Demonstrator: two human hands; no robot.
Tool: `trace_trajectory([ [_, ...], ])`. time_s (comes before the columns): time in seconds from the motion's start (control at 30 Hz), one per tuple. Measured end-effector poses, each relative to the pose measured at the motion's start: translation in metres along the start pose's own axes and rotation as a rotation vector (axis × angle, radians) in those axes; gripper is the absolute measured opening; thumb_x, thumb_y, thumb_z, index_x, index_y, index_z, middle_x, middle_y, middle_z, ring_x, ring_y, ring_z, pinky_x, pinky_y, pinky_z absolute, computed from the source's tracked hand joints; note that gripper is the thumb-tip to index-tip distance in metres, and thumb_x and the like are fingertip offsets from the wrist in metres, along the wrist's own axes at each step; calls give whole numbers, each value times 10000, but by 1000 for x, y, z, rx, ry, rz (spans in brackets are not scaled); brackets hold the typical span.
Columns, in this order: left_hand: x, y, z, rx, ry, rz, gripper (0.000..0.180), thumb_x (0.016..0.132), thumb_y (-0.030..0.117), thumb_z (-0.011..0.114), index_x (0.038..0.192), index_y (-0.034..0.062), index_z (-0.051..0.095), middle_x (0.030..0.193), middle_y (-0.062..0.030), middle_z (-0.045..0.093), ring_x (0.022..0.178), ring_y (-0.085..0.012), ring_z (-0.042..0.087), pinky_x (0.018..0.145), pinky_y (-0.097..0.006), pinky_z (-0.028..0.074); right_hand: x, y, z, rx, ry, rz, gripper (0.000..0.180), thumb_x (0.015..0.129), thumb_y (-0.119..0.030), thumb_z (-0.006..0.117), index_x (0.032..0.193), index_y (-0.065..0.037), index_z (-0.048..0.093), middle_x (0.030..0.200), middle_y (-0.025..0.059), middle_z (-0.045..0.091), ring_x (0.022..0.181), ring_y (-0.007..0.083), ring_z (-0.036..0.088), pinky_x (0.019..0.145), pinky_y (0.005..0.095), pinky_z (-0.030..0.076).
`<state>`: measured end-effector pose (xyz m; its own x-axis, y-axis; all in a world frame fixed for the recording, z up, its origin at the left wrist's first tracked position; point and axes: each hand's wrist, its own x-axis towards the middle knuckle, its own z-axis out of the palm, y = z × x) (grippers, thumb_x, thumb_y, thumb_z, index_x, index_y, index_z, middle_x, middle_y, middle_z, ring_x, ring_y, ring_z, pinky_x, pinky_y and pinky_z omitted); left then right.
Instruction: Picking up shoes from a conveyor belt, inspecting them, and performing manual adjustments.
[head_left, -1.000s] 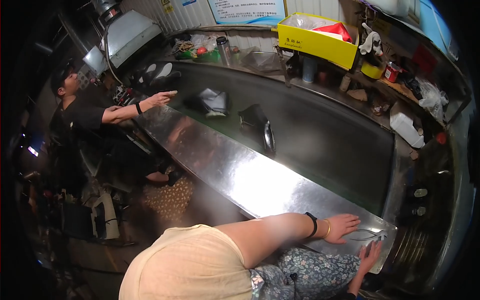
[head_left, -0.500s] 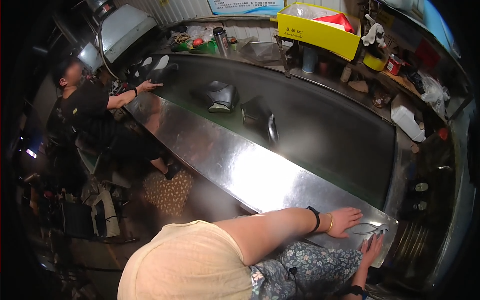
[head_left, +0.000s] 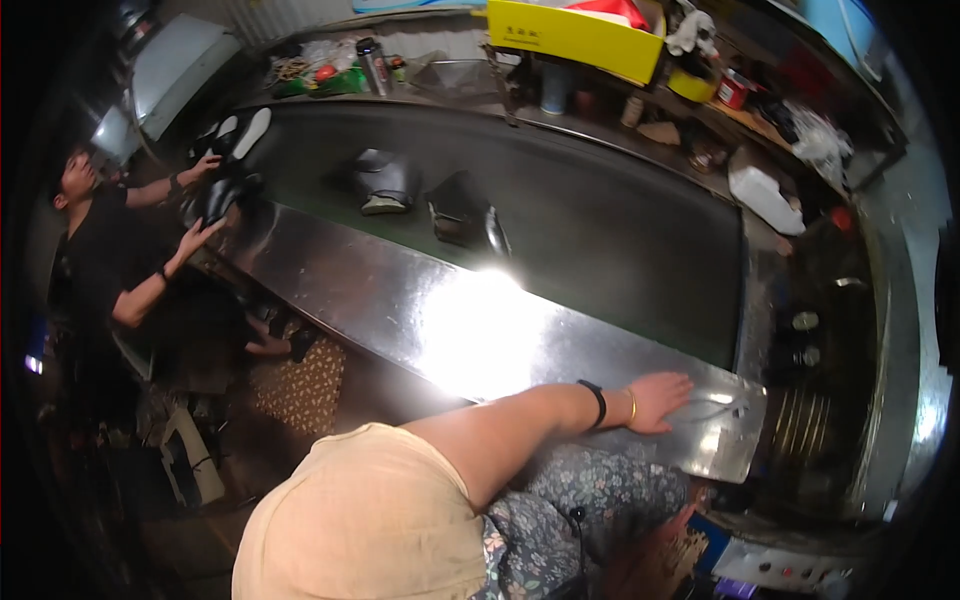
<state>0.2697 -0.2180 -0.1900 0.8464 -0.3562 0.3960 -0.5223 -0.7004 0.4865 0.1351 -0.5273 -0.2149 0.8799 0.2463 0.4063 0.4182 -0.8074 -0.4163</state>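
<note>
My left hand (head_left: 660, 400) lies flat and open on the near right corner of the shiny steel ledge (head_left: 400, 300). It wears a black wristband and a thin gold bangle. Its fingertips touch a thin wire-like object (head_left: 718, 410) on the steel. A dim shape low by my lap may be my right hand (head_left: 650, 555); its fingers cannot be made out. Two black shoe pieces (head_left: 385, 182) (head_left: 465, 215) lie on the dark conveyor belt (head_left: 620, 230) beyond the ledge.
A co-worker in black (head_left: 95, 260) at the far left has both hands on black shoes and white soles (head_left: 225, 165) at the belt's end. Behind the belt are a yellow box (head_left: 575, 30), a flask (head_left: 374, 65) and a white jug (head_left: 765, 195).
The two black pieces have travelled left along the belt. The co-worker now reaches with both hands. My right hand has dropped away from the ledge's corner; my left hand stays flat.
</note>
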Motion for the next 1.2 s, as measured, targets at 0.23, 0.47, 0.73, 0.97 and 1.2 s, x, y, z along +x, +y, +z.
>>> trace_trajectory([
  [0.23,-27,-19,-21,-197,49,-127,507,772,271,695,1223,56,608,1469,-214,417,1389,-411,344,1148,-492,295,35,-87,-43,270,64,121,531,968,-310,570,1300,93,472,1435,269,437,1326,399,431,1103,497,336],
  [0.47,-90,-110,-214,743,364,-630,623,696,135,704,1284,59,513,1486,-209,345,1404,-420,289,1151,-531,233,73,-16,-86,268,307,788,324,954,-125,588,1203,82,562,1196,165,631,1073,246,582,968,343,444],
  [0.73,-124,-175,-253,68,870,-1764,1063,739,192,670,1553,106,-9,1571,-308,127,1319,-465,412,1080,-508,373,85,-117,-57,382,216,218,265,935,-27,536,1186,40,587,1380,211,523,1251,316,517,1027,407,415],
  [0.97,-163,-157,-259,-471,874,-1568,1072,729,176,710,1492,-66,-4,1181,-278,612,1027,-423,642,955,-454,503,38,-122,-62,186,-36,-10,222,926,-76,544,1060,69,647,1369,239,537,1258,373,509,1041,459,395],
  [1.2,-118,38,-250,-1485,135,-787,711,757,44,727,1395,-14,420,1266,-126,589,1157,-229,588,991,-373,490,95,-132,-107,588,-88,328,293,960,-17,528,1234,63,594,1281,202,613,1162,250,594,1004,364,451],
])
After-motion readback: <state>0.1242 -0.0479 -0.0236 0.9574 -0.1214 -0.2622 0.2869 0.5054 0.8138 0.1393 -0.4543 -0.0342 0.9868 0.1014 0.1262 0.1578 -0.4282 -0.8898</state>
